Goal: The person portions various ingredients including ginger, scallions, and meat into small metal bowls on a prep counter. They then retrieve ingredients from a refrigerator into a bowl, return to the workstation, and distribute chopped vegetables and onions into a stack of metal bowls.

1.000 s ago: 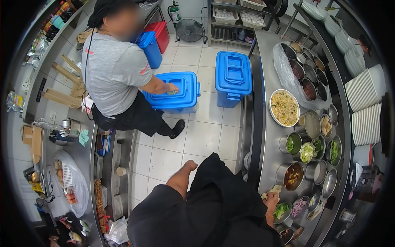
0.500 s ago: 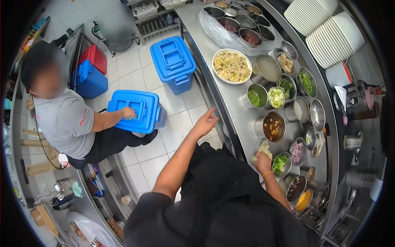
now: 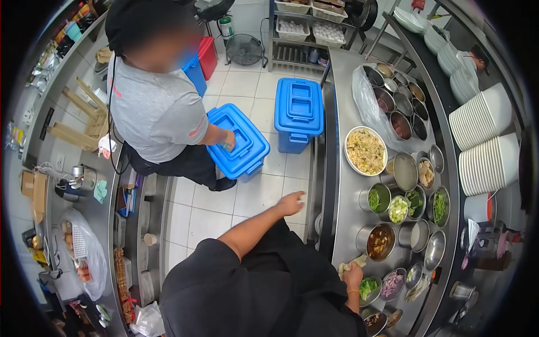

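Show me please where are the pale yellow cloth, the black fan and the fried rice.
Pale yellow cloth [image 3: 357, 262]: head view, uncovered upper part.
Black fan [image 3: 245, 49]: head view, middle of round guard.
Fried rice [image 3: 365, 151]: head view, middle of surface.

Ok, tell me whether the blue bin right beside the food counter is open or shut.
Shut: the blue bin has its lid sitting over the whole top, with no opening showing.

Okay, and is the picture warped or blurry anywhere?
Head view: wide-lens warping bows the steel counter, corners black; head view: face of the co-worker blurred out, blue bin lid fairly sharp; head view: soft sheen on the counter.
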Available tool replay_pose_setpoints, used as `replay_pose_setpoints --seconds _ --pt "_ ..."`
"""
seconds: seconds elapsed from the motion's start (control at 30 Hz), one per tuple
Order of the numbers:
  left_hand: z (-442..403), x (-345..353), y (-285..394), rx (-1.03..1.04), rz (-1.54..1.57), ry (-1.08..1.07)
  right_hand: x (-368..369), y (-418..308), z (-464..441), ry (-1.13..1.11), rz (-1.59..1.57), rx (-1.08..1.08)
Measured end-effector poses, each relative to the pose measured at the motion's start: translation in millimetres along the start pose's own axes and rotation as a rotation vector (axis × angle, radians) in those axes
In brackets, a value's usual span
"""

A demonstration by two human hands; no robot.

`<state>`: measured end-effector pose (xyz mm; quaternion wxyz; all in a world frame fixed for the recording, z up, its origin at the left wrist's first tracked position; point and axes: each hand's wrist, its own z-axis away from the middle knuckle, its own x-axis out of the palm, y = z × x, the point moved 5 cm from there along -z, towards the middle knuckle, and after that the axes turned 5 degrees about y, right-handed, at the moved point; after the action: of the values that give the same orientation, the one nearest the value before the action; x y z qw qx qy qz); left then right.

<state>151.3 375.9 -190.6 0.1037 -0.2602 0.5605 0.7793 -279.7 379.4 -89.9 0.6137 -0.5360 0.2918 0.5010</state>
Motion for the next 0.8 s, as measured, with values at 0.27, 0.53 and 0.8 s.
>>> replay_pose_setpoints --seconds 0.27,0.53,0.8 --pt "158.0 -45.2 -250.7 -1.197 -0.056 0.192 -3.1 -11.3 -15.3 -0.224 0.126 0.005" --pt "160.1 -38.5 -190.5 -0.976 -0.171 0.283 15.7 -16.7 -25.5 -0.304 0.319 0.070" --pt "39.6 32.0 -174.1 -0.494 -0.208 -0.128 8.7 -43.5 -14.8 -0.257 0.432 0.069"
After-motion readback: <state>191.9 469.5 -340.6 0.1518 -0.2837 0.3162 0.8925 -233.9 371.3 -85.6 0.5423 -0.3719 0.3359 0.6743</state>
